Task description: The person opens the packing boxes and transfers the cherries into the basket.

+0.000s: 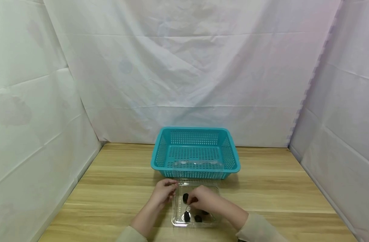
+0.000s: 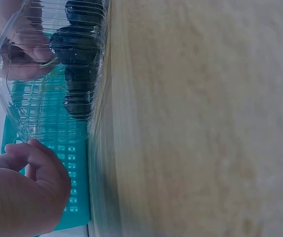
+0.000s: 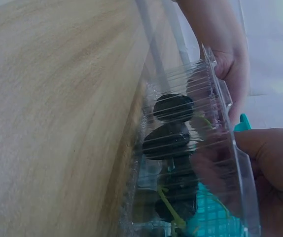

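A clear plastic hinged box (image 1: 174,215) lies on the table with its lid (image 1: 199,164) raised in front of the basket. Several dark, rounded fruits with thin green stems, one dark fruit (image 1: 187,216) at the front left among them, sit inside; their exact kind is unclear. My left hand (image 1: 164,192) pinches the box's left rim between thumb and fingers, as the left hand (image 2: 30,187) in the left wrist view also shows. Inside the box, my right hand (image 1: 203,199) pinches the thin stem of the front-left fruit. That hand partly covers other fruits.
Directly behind the box stands a turquoise perforated basket (image 1: 237,164), overlapped by the raised lid. The wooden table (image 1: 118,188) is bounded by a white sheet (image 1: 187,74) at the back and more white sheets along both sides.
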Motion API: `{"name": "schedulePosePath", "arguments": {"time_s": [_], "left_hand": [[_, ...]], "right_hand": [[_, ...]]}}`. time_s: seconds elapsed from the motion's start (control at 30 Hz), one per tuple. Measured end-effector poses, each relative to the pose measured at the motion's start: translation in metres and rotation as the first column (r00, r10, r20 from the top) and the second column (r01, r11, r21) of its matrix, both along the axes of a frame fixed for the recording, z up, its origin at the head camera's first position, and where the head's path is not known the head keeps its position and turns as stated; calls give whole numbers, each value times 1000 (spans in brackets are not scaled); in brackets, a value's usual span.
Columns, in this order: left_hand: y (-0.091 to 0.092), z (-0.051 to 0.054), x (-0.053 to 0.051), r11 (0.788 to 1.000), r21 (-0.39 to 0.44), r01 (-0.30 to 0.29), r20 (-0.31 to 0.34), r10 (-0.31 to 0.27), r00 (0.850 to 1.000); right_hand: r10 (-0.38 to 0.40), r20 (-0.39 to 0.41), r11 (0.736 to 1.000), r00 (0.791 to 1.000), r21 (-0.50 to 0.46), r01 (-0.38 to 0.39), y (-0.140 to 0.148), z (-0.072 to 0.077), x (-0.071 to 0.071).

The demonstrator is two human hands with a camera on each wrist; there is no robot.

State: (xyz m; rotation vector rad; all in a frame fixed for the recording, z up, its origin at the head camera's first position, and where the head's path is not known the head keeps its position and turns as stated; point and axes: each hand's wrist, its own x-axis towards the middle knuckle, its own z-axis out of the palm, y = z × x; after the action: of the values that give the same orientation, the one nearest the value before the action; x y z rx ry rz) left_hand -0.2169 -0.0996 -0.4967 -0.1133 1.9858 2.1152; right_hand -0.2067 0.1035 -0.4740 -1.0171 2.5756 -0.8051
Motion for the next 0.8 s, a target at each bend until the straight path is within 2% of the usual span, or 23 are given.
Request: {"name": "schedulePosePath", "arguments": {"time_s": [0.23, 0.63, 0.8], "left_hand": [[0, 0, 0, 1000, -8, -12, 1, 12, 1000], [0, -1, -2, 1000, -7, 0, 5, 0, 1000], [1, -2, -2, 1000, 1, 1, 3, -1, 1000]], "right_hand": [[-17, 87, 997, 996, -77, 24, 6, 4, -3], [5, 27, 996, 1000, -90, -2, 13, 23, -3], [12, -28, 997, 1000, -72, -14, 13, 34, -1]]}}
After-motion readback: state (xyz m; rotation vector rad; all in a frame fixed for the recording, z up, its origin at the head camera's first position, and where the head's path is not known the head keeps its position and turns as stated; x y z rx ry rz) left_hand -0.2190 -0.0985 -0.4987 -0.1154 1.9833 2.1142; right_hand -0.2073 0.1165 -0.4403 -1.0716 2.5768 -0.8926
